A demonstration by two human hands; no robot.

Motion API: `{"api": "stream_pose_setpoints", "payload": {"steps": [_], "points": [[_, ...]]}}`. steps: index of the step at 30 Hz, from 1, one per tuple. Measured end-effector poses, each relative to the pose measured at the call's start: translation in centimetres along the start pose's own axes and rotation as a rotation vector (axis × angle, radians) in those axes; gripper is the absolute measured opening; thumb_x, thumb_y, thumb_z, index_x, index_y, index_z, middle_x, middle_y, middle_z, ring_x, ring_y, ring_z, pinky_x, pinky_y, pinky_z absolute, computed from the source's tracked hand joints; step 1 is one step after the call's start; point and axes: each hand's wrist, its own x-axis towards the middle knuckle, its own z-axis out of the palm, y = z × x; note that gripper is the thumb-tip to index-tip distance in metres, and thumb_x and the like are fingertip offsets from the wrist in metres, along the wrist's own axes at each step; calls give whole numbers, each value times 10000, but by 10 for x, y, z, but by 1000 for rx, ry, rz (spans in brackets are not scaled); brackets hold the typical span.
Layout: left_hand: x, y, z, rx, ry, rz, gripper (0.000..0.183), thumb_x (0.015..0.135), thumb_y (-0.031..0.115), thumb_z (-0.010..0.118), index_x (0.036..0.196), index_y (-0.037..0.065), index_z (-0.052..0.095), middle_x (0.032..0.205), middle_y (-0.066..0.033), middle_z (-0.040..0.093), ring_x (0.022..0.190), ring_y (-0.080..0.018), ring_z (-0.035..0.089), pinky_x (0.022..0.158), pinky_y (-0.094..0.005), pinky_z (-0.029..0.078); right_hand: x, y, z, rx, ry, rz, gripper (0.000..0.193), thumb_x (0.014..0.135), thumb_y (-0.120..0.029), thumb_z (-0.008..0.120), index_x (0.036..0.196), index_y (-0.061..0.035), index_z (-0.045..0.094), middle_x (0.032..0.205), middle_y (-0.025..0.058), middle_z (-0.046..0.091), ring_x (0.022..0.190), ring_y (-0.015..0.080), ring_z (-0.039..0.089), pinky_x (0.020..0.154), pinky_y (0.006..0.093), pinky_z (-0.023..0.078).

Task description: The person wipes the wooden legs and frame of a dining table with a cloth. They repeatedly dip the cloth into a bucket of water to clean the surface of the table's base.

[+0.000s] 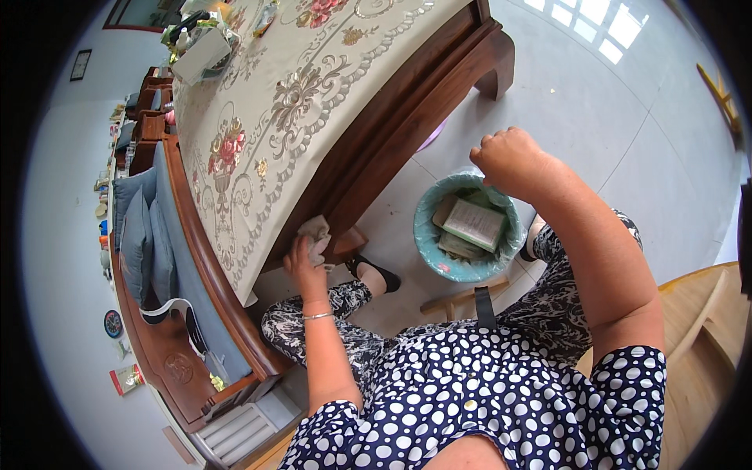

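Note:
My left hand [305, 270], with a bracelet at its wrist, is closed on a crumpled greyish cloth [315, 235]. The cloth is against or very near the dark wooden side of the table [368, 168]. Over the far right rim of a teal-lined trash bin [429, 249] is my right hand [513, 160], its fingers curled in. Whatever it may hold is hidden behind the knuckles. Inside the bin lie a green-and-white box [475, 223] and other discarded pieces.
A patterned cream tablecloth [258, 149] covers the table, with a white box [202, 56] and small items at its far end. Left of it stands a wooden bench with blue cushions [137, 247]. A wooden stool [462, 298] is beside the bin. Grey tiles form the floor [580, 110].

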Motion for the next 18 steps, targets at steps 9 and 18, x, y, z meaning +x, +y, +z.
{"api": "stream_pose_setpoints", "payload": {"steps": [9,18], "points": [[-16,11,7,106,55,-216,579,667,7,647,1235,79,562,1261,-160,559,1123,-391,517,951,-481,415,-6,-4,-6,26,-92,14,334,797,-285,719,1057,-90,646,966,79,654,963,250,637,825,356,480],[31,106,35,24,46,-27,623,665,38,685,1267,78,529,1253,-156,526,1102,-389,499,919,-493,409,-17,-1,-7,2,-110,-16,288,800,-198,679,1064,-87,641,977,75,652,963,228,642,814,331,473]]}}
